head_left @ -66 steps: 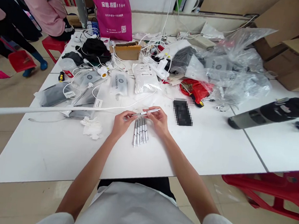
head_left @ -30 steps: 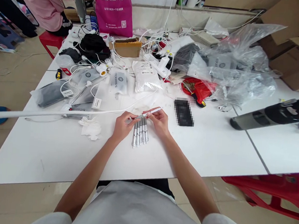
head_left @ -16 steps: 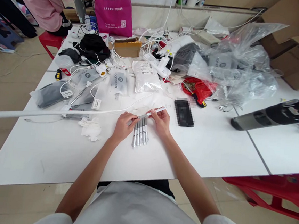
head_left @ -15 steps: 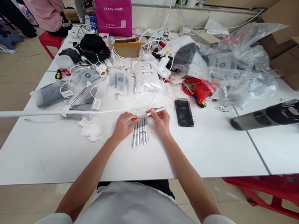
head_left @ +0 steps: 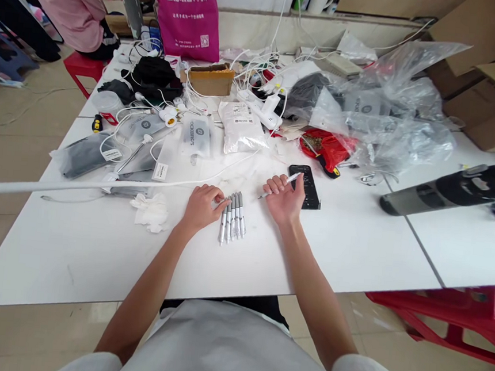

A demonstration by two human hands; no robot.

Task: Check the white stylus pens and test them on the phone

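Head view, right hand (head_left: 287, 203): bare, palm-up, fingers curled narrow, gripping slim white-and-grey plastic pen (head_left: 292, 178); held aslant, upper end overlapping phone in view.
Left hand (head_left: 202, 207): bare, bent over, thumb + forefinger close tog. by upper ends of row; can't tell if pinching anything.
Row of white-and-grey pens (head_left: 233, 222): smooth white barrels, grey grips; lying approx. side by side on table, btwn hands, nearer L.
Flat black rectangular phone (head_left: 310, 191): glossy, just beyond R thumb.
Crumpled white tissue (head_left: 150, 211): soft, creased, L of L wrist.
Smooth white cable (head_left: 78, 188): running in from L, passing beyond L hand.
Padded white plastic packet (head_left: 241, 127): puffy, shiny, well beyond pens.
Thin red plastic bag (head_left: 331, 149): crinkly, opened, w/ small brassy bits.
Black-and-grey cylindrical bottle (head_left: 450, 189): far R, well apart from hands.
White tabletop (head_left: 136, 274): smooth, straight near edge; narrow dark seam to R.
Room: wide btwn pens + near edge, also R of phone twd bottle; tighter past hands, crowded w/ packets + cables.
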